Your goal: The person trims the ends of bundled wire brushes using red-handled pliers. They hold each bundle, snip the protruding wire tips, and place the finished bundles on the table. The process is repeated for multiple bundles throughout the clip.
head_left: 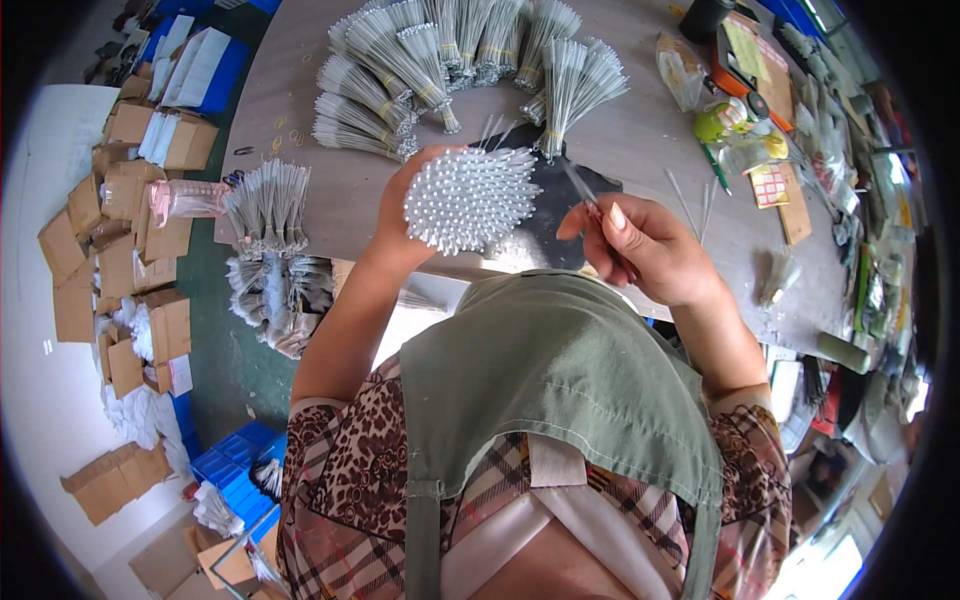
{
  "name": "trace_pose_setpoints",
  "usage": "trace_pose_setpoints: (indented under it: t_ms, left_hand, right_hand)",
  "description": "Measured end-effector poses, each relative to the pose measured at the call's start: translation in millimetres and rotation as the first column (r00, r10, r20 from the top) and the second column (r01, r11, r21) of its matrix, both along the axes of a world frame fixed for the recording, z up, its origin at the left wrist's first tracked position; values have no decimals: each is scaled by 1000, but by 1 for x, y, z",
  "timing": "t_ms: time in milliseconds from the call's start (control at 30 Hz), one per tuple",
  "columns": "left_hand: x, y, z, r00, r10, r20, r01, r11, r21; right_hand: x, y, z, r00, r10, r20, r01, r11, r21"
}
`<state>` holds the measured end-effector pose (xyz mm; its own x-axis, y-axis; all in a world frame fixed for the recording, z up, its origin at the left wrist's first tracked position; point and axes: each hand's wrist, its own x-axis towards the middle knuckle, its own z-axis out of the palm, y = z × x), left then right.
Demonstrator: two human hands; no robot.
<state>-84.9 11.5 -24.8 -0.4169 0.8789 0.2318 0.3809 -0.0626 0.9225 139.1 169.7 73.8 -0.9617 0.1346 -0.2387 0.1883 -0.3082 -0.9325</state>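
Note:
My left hand (398,205) is wrapped round a thick bundle of thin rods (470,200), whose pale, shiny round tips face up toward me. To its right, my right hand (652,247) pinches a few thin, clear-looking rods (578,184) between thumb and fingers, pointing toward the far left. They are apart from the bundle. Beneath both hands lies a dark pad (560,228) on the table's near edge. Beyond it, banded bundles of thin silvery rods (375,55) form an arc, and one bundle (562,95) stands closest to the pad.
More bundles (268,205) rest at the table's left edge beside a pink bottle (188,200). Rubber bands (278,143) are scattered on the grey table (285,70). At right are a green pen (717,168), a jar (745,152) and loose rods (690,205). Cardboard boxes (128,195) line the left.

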Motion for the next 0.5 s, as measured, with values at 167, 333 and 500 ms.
trace_pose_setpoints:
  t_ms: [167, 333, 500]
  left_hand:
    - [7, -2, 37, 993, 101, -60, -93, 988, 125]
    - [18, -7, 54, 995, 102, -16, -101, 993, 65]
    - [20, -11, 47, 996, 49, -77, -47, 999, 24]
  right_hand:
    - [3, -1, 0, 995, 87, 51, -71, 963, -259]
    - [2, -2, -4, 992, 94, 87, -56, 928, -367]
    - [1, 1, -6, 990, 126, 57, -101, 939, -328]
